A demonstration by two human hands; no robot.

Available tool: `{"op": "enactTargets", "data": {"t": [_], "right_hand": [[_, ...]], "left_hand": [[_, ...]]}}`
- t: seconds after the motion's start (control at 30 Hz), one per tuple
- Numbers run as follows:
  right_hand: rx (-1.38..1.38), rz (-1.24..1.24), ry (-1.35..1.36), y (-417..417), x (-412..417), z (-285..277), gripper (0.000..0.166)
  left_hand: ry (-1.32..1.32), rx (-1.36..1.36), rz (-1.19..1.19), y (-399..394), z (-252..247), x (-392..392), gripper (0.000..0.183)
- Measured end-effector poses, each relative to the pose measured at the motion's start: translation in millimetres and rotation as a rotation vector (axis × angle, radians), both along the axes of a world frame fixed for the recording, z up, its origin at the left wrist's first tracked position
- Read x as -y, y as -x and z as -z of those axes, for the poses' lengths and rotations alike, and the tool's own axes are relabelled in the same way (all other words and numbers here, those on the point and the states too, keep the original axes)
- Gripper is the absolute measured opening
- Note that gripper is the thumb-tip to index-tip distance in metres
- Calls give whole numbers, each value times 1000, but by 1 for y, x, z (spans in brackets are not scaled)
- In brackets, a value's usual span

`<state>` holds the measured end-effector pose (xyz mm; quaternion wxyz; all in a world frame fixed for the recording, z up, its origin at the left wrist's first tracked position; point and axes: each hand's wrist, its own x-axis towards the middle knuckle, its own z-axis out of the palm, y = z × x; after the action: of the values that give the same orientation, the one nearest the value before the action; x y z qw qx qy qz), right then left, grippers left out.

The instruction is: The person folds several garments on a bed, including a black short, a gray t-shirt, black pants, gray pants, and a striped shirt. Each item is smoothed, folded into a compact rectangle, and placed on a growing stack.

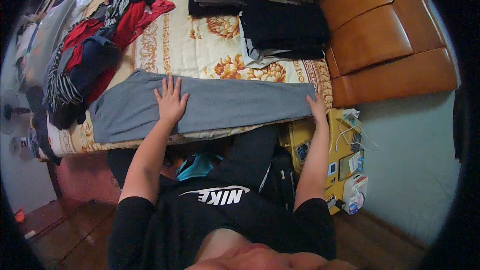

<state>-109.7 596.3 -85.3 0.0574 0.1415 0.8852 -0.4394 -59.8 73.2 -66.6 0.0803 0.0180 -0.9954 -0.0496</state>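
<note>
A pair of grey trousers (pixel 232 101), folded lengthwise, lies across the near edge of a bed with a floral cover (pixel 187 48). My left hand (pixel 171 99) rests flat on the grey cloth, left of its middle, palm down with the fingers spread. At the narrow right end of the trousers is my right hand (pixel 317 107), its thumb on the cloth; its other fingers are partly hidden, so whether they grip the hem does not show.
Mixed red, black and striped clothes (pixel 93 52) are heaped at the left. Folded dark clothes (pixel 285 30) form stacks at the back, beside a brown padded headboard (pixel 375 37). A yellow bedside table (pixel 337 150) with cables and small items stands at the right.
</note>
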Motion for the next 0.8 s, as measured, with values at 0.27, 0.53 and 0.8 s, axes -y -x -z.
{"op": "enactTargets", "data": {"t": [0.27,0.53,0.8], "right_hand": [[123,226,859,-7,23,-69,40],[56,-92,1152,-18,138,-171,43],[-156,-525,228,-51,367,-148,50]], "left_hand": [[-271,184,389,-29,-15,-175,71],[-1502,550,394,-12,9,-163,69],[-2782,762,414,-35,-74,-7,63]]}}
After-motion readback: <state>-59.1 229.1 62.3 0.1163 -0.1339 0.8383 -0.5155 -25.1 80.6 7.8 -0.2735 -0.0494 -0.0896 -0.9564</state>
